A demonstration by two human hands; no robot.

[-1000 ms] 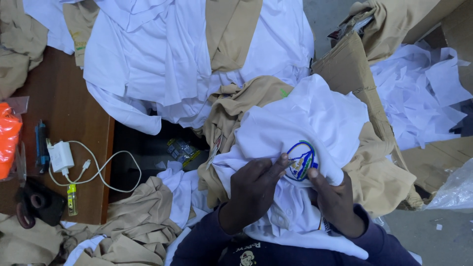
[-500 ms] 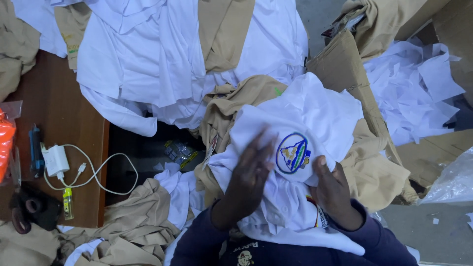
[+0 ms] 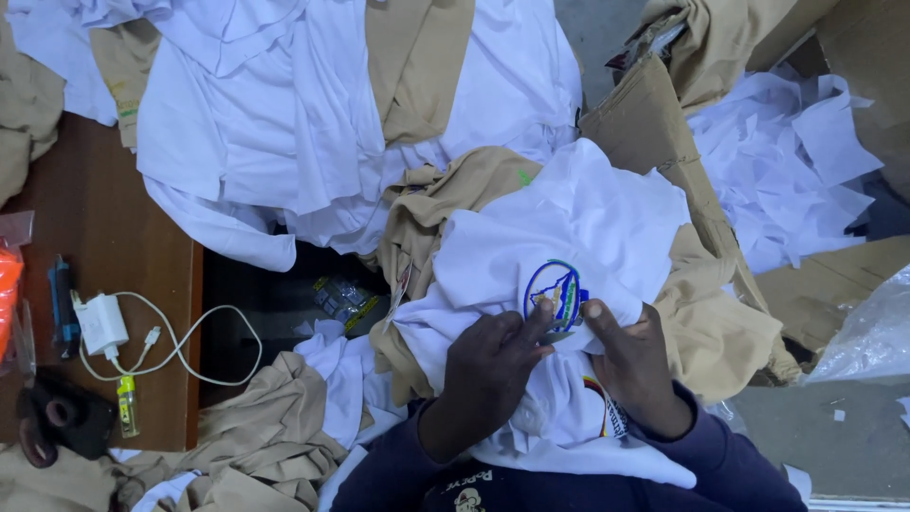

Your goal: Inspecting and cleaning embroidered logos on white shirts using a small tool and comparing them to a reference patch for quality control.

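Observation:
A white garment (image 3: 569,228) lies bunched on my lap over tan cloth (image 3: 455,199). It carries an oval blue badge (image 3: 557,292) with coloured stitching. My left hand (image 3: 493,370) rests on the white fabric with its fingertips pinching at the badge's lower left edge. My right hand (image 3: 633,365) grips the fabric just right of the badge, thumb pointing up beside it. Both hands hold the same white garment, with dark blue sleeves below them.
A pile of white and tan garments (image 3: 322,104) covers the top. A brown table (image 3: 104,313) at left holds a white charger with cable (image 3: 102,324), a small yellow bottle (image 3: 124,405) and dark objects. White scraps (image 3: 787,161) fill a cardboard box (image 3: 654,123) at right.
My left hand, lifted with fingers spread half a second ago, has come back down onto the fabric at the badge. The right hand has moved up closer to the badge.

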